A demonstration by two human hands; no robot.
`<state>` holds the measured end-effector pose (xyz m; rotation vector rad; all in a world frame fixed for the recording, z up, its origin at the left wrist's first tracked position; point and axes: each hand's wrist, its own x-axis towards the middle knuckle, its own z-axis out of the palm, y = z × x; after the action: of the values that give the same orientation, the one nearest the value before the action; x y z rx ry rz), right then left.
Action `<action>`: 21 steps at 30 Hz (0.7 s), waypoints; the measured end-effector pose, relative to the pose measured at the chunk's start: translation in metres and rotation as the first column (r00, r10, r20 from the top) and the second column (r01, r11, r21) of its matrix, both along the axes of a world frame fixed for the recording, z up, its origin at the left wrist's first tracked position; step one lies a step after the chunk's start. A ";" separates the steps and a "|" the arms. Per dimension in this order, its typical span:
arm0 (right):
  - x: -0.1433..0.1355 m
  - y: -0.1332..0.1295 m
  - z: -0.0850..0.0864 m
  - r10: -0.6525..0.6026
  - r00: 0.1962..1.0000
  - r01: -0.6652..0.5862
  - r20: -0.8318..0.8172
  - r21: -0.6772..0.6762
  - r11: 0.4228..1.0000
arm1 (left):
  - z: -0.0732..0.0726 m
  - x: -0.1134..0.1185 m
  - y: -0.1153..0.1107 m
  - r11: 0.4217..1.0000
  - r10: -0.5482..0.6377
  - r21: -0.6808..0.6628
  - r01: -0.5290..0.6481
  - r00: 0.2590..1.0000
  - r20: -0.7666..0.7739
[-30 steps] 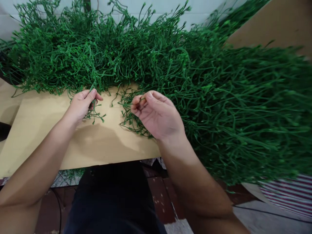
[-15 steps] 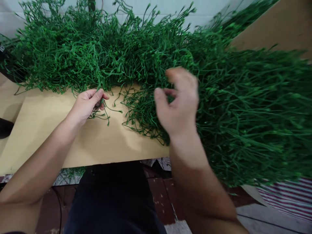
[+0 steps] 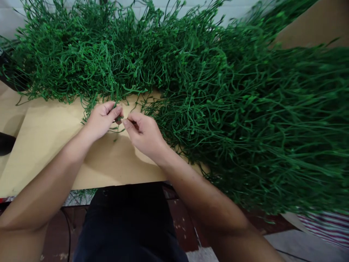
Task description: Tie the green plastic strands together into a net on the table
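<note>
My left hand (image 3: 103, 120) pinches a few thin green stems (image 3: 117, 128) between thumb and fingers, above the tan board. Close on its right, my right hand (image 3: 144, 131) is closed in a pinch at the tips of those stems; thumb and forefinger meet on a stem end. The stems look like artificial greenery sprigs with small budded tips. Behind both hands lies a long heap of the same green stems (image 3: 103, 58). A second, thicker heap of green stems (image 3: 267, 120) spreads to the right of my right hand.
The tan board (image 3: 109, 163) lies under my hands, its front edge above my dark-clad legs (image 3: 131, 225). A black object (image 3: 13, 74) stands at the left, another dark one (image 3: 5, 143) below it. A brown cardboard panel (image 3: 313, 25) rises back right; striped cloth (image 3: 327, 227) hangs lower right.
My right hand has come left and down from over the right-hand heap to meet my left hand. My left hand, still gripping stems, has shifted slightly right.
</note>
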<state>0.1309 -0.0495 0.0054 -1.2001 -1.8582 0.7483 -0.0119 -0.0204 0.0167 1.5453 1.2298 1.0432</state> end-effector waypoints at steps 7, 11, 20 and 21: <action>-0.004 -0.032 0.017 0.234 0.971 -0.233 -0.039 0.023 0.972 | -0.004 -0.013 0.017 0.979 0.203 -0.006 -0.205 0.970 -0.134; -0.004 -0.065 0.039 0.515 0.852 -0.522 0.093 0.190 0.831 | -0.001 -0.043 0.031 0.854 0.517 -0.072 -0.514 0.856 0.019; 0.095 -0.012 0.076 -0.610 0.755 0.446 0.241 0.494 0.747 | 0.003 -0.019 0.011 0.980 0.197 -0.014 -0.196 0.980 0.039; 0.103 -0.009 0.078 -0.674 0.697 0.501 0.246 0.506 0.702 | 0.004 -0.016 0.010 0.983 0.181 -0.018 -0.180 0.983 0.040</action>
<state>0.2339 -0.0582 0.0829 -1.6408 -1.6415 -0.2880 -0.0277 -0.0099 0.0206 1.4136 1.3648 1.1740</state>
